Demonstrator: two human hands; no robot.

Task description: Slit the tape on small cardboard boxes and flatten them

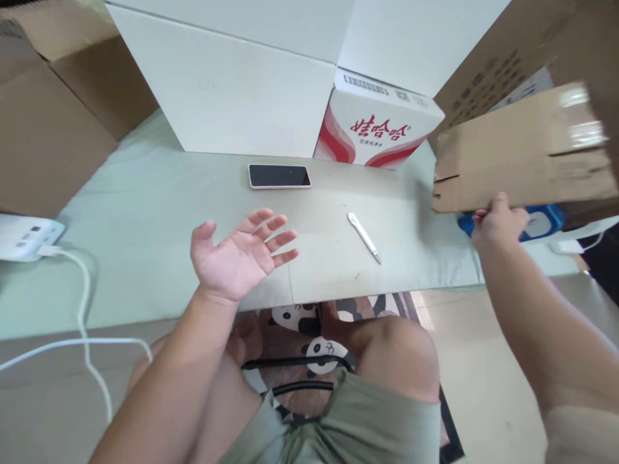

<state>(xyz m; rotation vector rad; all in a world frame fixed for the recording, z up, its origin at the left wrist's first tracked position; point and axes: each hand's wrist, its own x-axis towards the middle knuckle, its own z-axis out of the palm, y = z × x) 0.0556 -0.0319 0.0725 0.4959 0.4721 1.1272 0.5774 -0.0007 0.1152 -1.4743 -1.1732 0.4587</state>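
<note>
Looks bright overall, lit softly; can't pin down the source. Shows faint, soft-edged shadows beside the white cable (86, 287) and left of the carton (512, 151). Glares on its clear tape (586, 134), washing out detail there. Dims over brown cardboard (575, 45), upper right. Softens slightly around right hand (501, 224) and carton. Stretches and leans toward the corners, wide-angle style; reads crisper around the phone (279, 176).

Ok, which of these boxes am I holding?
The brown box with shiny tape at one end: your right hand grips its near edge. No hand touches the red-lettered box, white boxes or other brown boxes.
</note>
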